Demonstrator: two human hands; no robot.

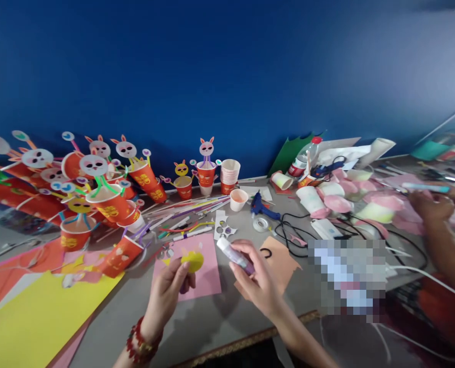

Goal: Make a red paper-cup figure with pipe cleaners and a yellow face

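Between the thumb and fingers of my left hand (169, 289) is a small round yellow paper cutout (194, 261), with pale ear-like tips at its top. My right hand (256, 281) is closed around a glue stick (235, 255) with a white end and a purple end, held tilted a short way right of the cutout. The two do not touch. Below them lies a pink paper sheet (208, 283), partly covered by my left hand. An orange paper piece (285, 266) lies behind my right hand, and a white sheet with round holes (223, 225) is farther back.
Red paper cups (110, 202) with rabbit faces crowd the left, near a yellow sheet (47, 312). A blue glue gun (264, 207), tape roll (260, 224) and black cables (289, 235) lie at centre right. Another person's hand (432, 207) is at the far right.
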